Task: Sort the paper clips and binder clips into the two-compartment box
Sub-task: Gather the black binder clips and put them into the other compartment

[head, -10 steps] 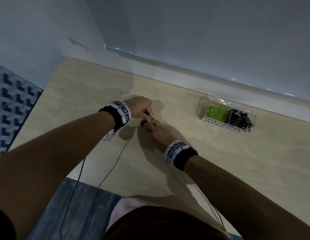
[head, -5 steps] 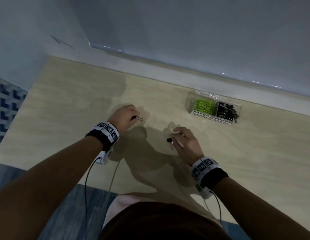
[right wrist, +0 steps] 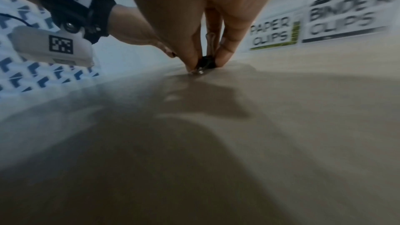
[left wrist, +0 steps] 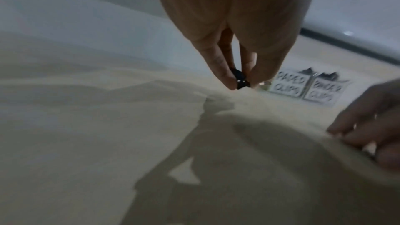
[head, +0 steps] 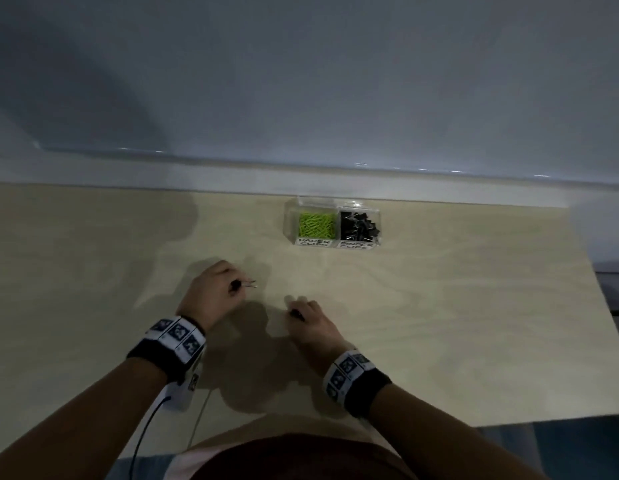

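Head view shows the box (head: 290, 221) holding sorted green paper clips (head: 316, 224) and black ones, while my left hand (head: 211, 292) and right hand (head: 309, 320) each pinch one last binder clip (head: 245, 284) just above the table (head: 439, 306).

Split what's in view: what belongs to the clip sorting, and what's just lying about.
Job: box; green paper clips; black binder clips in box; binder clip in left hand; binder clip in right hand.

Lying about: table; cable; patterned floor.
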